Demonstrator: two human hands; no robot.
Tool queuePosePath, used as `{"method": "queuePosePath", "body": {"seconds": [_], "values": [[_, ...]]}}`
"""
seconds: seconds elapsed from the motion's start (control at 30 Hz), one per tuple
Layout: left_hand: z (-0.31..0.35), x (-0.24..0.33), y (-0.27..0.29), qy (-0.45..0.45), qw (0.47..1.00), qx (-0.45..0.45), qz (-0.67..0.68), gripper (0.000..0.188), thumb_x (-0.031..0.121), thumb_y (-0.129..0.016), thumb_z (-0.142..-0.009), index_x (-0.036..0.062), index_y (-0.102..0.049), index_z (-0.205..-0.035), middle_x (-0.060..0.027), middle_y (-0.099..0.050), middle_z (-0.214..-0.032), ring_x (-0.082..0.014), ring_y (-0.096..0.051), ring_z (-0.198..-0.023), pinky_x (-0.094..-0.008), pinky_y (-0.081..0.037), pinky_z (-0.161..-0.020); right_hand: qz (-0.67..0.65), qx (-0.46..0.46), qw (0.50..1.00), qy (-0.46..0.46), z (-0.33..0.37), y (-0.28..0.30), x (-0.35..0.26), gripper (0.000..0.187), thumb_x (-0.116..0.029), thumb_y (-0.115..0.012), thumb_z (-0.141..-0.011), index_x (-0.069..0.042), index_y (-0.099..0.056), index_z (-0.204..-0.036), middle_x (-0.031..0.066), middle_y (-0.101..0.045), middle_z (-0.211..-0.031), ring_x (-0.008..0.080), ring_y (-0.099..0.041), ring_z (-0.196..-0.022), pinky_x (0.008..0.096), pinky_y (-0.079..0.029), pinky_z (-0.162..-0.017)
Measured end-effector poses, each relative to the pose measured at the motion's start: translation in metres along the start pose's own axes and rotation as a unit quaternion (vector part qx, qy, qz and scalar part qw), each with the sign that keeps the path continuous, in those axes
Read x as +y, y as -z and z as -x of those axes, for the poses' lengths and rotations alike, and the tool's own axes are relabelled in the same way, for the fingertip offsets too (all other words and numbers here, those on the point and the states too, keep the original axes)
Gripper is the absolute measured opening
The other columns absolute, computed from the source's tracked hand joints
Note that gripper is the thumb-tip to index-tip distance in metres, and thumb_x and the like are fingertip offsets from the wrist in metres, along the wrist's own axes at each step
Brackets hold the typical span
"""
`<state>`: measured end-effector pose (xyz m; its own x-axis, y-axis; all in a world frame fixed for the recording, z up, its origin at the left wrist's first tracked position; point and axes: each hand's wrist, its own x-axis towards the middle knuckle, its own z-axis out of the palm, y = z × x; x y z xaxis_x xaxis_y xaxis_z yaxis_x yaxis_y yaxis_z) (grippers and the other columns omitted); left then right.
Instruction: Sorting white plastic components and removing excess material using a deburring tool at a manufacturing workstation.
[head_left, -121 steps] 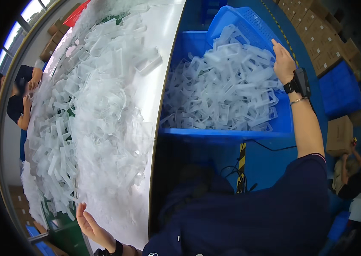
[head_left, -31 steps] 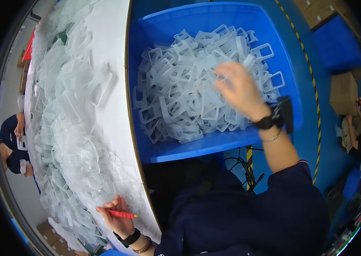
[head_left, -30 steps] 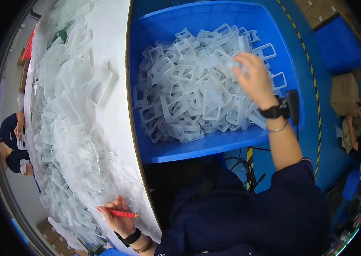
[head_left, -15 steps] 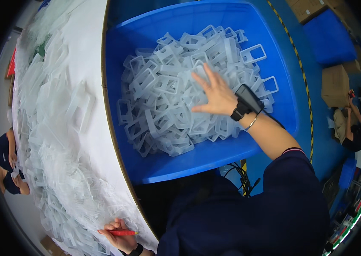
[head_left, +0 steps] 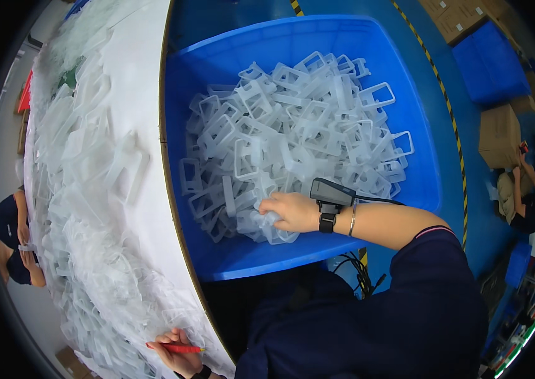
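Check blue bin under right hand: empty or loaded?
Loaded: a heap of clear plastic frames lies inside the blue bin, with the right hand touching them.

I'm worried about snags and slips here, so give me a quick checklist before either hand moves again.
1. Left hand holding the red pen-shaped tool: ok, fingers curled around it.
2. Tool's yellow tip away from the right hand: ok, they are well apart.
3. Right hand at the translucent plastic frames inside the blue bin: ok, at the pile's near side.
4. Right hand gripping just one frame: cannot tell, its fingertips are partly hidden.
5. Black cables laid out tidily: not ok, they're bunched beside the bin.
6. Co-worker's hands away from the bin: ok, across the table.
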<state>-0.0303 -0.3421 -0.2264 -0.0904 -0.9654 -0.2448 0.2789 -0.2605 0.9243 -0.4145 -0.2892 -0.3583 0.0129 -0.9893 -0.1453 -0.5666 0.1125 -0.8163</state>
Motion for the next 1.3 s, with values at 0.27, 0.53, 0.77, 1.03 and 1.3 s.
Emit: {"method": "queuePosePath", "body": {"seconds": [0.27, 0.53, 0.77, 1.03, 1.3], "values": [[0.001, 0.002, 0.002, 0.027, 0.999, 0.021, 0.023, 0.040, 0.037, -0.041, -0.095, 0.0031, -0.055, -0.079, -0.0125, -0.061, -0.074, -0.0251, -0.063, -0.082, -0.0325, -0.056, -0.071, 0.009, 0.237, 0.971, 0.011, -0.012, 0.055, -0.004, 0.031, -0.022, -0.069, -0.071, -0.010, -0.055, -0.097, 0.0091, -0.063, -0.085, 0.0312, -0.061, -0.076, 0.0378, -0.048, -0.065], [0.003, 0.001, 0.004, 0.032, 0.999, 0.021, 0.024, 0.039, 0.037, -0.041, -0.095, 0.0043, -0.055, -0.080, -0.0117, -0.061, -0.075, -0.0247, -0.063, -0.081, -0.0350, -0.055, -0.073, 0.033, 0.375, 0.925, -0.048, -0.001, 0.134, 0.010, 0.068, -0.033, -0.072, -0.075, -0.011, -0.040, -0.131, 0.0174, -0.043, -0.126, 0.0297, -0.057, -0.104, 0.0374, -0.049, -0.077], [0.002, 0.001, 0.001, 0.031, 0.999, 0.019, 0.027, 0.038, 0.037, -0.042, -0.095, 0.0039, -0.054, -0.079, -0.0116, -0.061, -0.075, -0.0240, -0.064, -0.081, -0.0343, -0.056, -0.073, 0.052, 0.253, 0.941, -0.219, 0.005, 0.153, 0.035, 0.091, -0.041, -0.071, -0.071, -0.014, -0.021, -0.142, 0.0305, -0.014, -0.142, 0.0436, -0.048, -0.113, 0.0452, -0.045, -0.090], [-0.001, 0.002, 0.000, 0.027, 0.999, -0.013, 0.022, 0.039, 0.036, -0.043, -0.095, 0.0030, -0.055, -0.077, -0.0110, -0.059, -0.073, -0.0235, -0.062, -0.084, -0.0345, -0.054, -0.077, 0.183, 0.088, 0.943, -0.264, -0.005, 0.076, 0.117, 0.081, -0.039, -0.073, -0.066, -0.015, -0.036, -0.134, 0.0323, -0.032, -0.133, 0.0428, -0.053, -0.104, 0.0433, -0.046, -0.083], [0.001, 0.001, 0.005, 0.024, 0.999, -0.029, 0.027, 0.039, 0.036, -0.042, -0.095, 0.0031, -0.054, -0.078, -0.0104, -0.059, -0.075, -0.0238, -0.062, -0.085, -0.0350, -0.052, -0.081, -0.344, 0.267, 0.891, -0.124, -0.020, 0.139, 0.047, 0.068, -0.019, -0.069, -0.073, 0.003, -0.037, -0.129, 0.0136, -0.054, -0.115, 0.0202, -0.060, -0.091, 0.0299, -0.049, -0.076]]}}
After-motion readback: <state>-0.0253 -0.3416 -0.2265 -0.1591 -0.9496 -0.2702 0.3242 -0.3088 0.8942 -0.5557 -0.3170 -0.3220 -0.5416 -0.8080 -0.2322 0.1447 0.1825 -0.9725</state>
